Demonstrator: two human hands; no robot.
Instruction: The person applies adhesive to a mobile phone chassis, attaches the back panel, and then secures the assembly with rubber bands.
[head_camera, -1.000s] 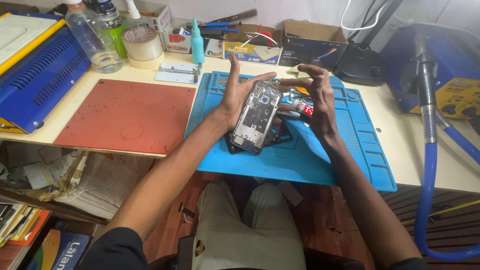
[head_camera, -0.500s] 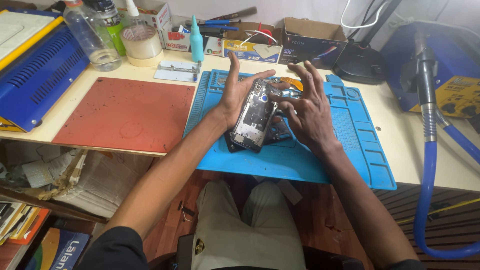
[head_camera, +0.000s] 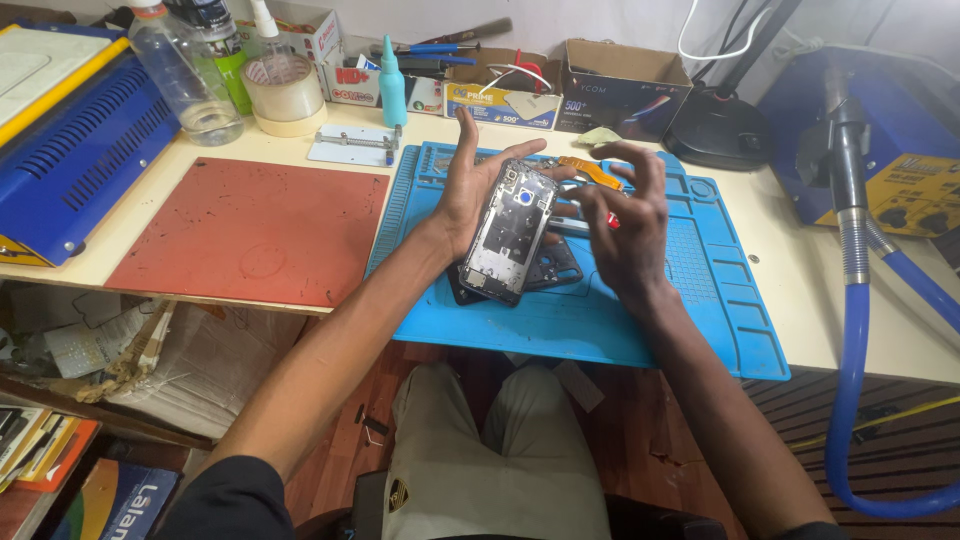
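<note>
My left hand (head_camera: 470, 185) holds an opened phone body (head_camera: 508, 232) upright over the blue work mat (head_camera: 690, 310), inner side facing me, with a small blue part near its top. My right hand (head_camera: 625, 225) hovers just to the right of the phone, fingers spread and curled, with thumb and forefinger touching the phone's top right corner. A dark phone frame (head_camera: 552, 270) lies flat on the mat under the phone. An orange flex strip (head_camera: 590, 170) lies on the mat behind my right hand.
A red mat (head_camera: 250, 230) lies left of the blue one. A blue machine (head_camera: 70, 150) sits far left. Bottles (head_camera: 190, 70), a tape roll (head_camera: 283, 92), a teal dropper bottle (head_camera: 392, 85) and boxes (head_camera: 620, 85) line the back. A blue hose (head_camera: 850, 330) hangs at right.
My right hand has lifted off the mat and moved up toward the phone's top right corner, fingers spreading. The phone stays in my left hand, tilted slightly more upright.
</note>
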